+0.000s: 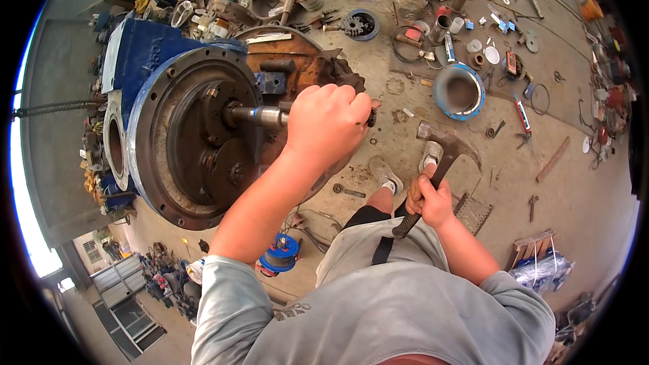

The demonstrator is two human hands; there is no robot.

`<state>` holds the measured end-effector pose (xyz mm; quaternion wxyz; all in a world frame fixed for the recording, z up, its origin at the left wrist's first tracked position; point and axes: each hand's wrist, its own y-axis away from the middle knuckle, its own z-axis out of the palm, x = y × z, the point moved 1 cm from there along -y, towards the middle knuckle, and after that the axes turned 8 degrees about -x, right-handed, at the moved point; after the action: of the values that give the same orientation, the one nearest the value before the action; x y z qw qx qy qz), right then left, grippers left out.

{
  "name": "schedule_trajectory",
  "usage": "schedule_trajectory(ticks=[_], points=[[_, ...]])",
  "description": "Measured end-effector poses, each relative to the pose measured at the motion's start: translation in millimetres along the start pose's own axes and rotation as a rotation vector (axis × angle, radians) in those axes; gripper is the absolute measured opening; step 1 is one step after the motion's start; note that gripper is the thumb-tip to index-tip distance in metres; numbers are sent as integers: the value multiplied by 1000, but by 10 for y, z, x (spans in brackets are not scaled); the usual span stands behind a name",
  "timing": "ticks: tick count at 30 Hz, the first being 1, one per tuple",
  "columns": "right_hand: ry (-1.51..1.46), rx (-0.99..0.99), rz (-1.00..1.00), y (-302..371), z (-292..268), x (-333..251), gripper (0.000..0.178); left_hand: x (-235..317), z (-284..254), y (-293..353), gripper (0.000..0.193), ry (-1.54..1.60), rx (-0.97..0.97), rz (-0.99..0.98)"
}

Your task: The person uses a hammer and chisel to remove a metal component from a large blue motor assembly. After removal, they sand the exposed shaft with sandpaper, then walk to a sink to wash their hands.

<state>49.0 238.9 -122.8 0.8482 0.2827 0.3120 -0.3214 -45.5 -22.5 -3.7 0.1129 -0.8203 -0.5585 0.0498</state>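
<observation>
My left hand is closed around the outer part of a metal shaft. The shaft sticks out sideways from the round, dark opening of a large blue machine housing. A dark tip shows past my fingers, but the grip hides what lies inside my fist. A claw hammer with a dark handle is held in my right hand, in front of my body. Its head points away from me, apart from the shaft. Behind my left hand stands a rusty orange casting.
A blue-rimmed ring sits on the floor at right, near a caulking gun. Many loose parts crowd the far floor. A blue cable reel is beside my left arm. Chains reach the housing from the left.
</observation>
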Motion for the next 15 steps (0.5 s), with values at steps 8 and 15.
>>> schedule_trajectory(ticks=[8,15], points=[[48,-55,-71,-129,-42,-174,38,23,-5,-77,37,46,153,-58],[-270,84,-88,-355,182,-257,45,-19,59,-65,34,32,166,-82]])
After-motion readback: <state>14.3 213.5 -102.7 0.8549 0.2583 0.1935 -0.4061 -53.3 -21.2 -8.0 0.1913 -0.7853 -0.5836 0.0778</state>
